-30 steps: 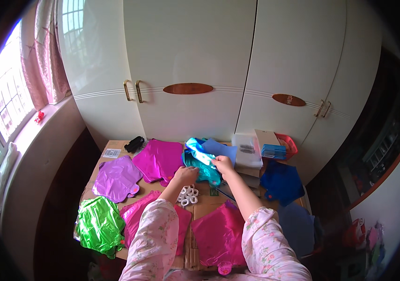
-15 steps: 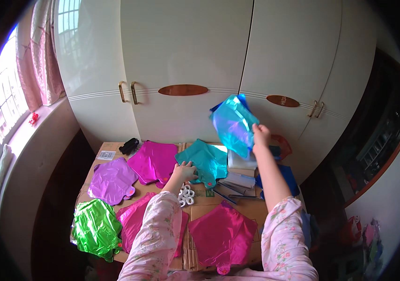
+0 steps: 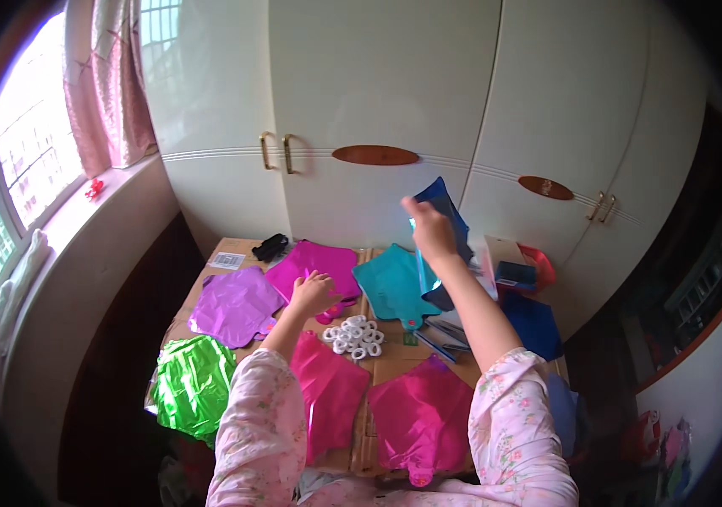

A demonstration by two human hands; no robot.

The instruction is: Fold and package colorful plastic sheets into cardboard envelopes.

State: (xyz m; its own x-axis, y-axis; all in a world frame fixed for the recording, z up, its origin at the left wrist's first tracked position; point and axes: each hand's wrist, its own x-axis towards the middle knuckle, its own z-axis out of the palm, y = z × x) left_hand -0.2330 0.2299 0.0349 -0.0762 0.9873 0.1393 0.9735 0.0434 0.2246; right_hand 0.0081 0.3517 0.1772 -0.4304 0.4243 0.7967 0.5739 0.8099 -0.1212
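My right hand [image 3: 434,230] is raised over the far right of the cardboard-covered table, its fingers closed on flat blue and teal foil balloons [image 3: 452,221]. They hang behind my wrist and partly hide it from clear view. A flat teal foil balloon [image 3: 385,283] lies on the cardboard beneath them. My left hand [image 3: 314,293] hovers at the near edge of a magenta foil balloon [image 3: 314,258], fingers spread, holding nothing. Just right of that hand sits a pile of small white rings [image 3: 354,336].
Around the cardboard [image 3: 359,452] lie flat foil balloons: purple [image 3: 236,306], green [image 3: 196,384], pink [image 3: 327,397], deep pink [image 3: 423,414] and dark blue [image 3: 534,325]. A red basket [image 3: 540,269] stands at the back right, before a white wardrobe [image 3: 378,76]. A black bundle [image 3: 270,247] lies at the back left.
My left hand has moved left, off the teal balloon to near the magenta one, uncovering more white rings. My right hand has turned and moved with the blue and teal balloons. The view has shifted.
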